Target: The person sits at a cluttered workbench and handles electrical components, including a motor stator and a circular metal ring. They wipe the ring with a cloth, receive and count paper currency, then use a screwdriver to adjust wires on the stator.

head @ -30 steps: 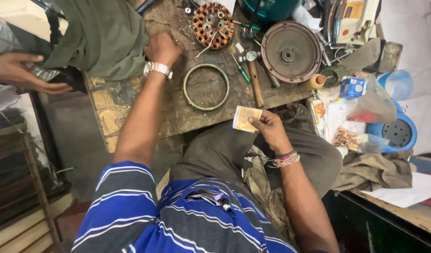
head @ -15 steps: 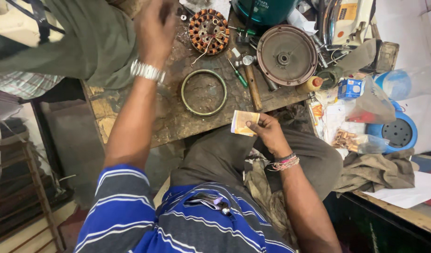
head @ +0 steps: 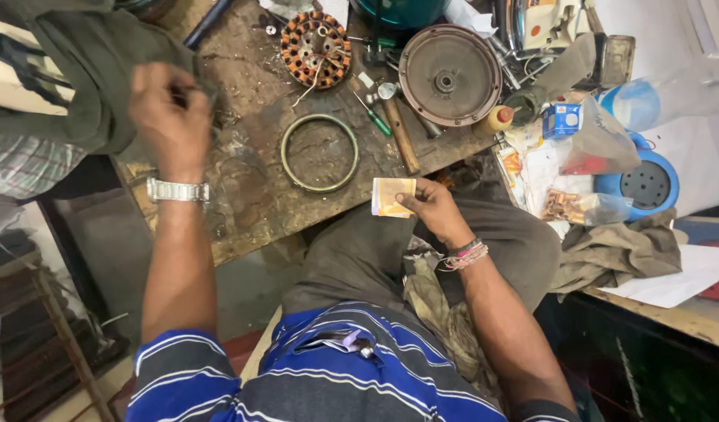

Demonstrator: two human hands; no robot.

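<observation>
His left hand (head: pixel 170 109) has lifted off the bench (head: pixel 250 187), loosely curled, empty; the right hand (head: pixel 430 207) keeps pinching the folded notes (head: pixel 391 196) beside the metal ring (head: pixel 287 148).

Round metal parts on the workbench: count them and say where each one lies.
3. A copper-wound stator at the bench's far edge; a grey disc-shaped cover to its right; a thin metal ring lying flat nearer the person, left of the banknotes. Clutter at the far edge may hide others.

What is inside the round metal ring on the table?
Inside the metal ring only the worn, stained wooden table shows; nothing lies in it. Whatever sits directly under its rim is covered.
</observation>
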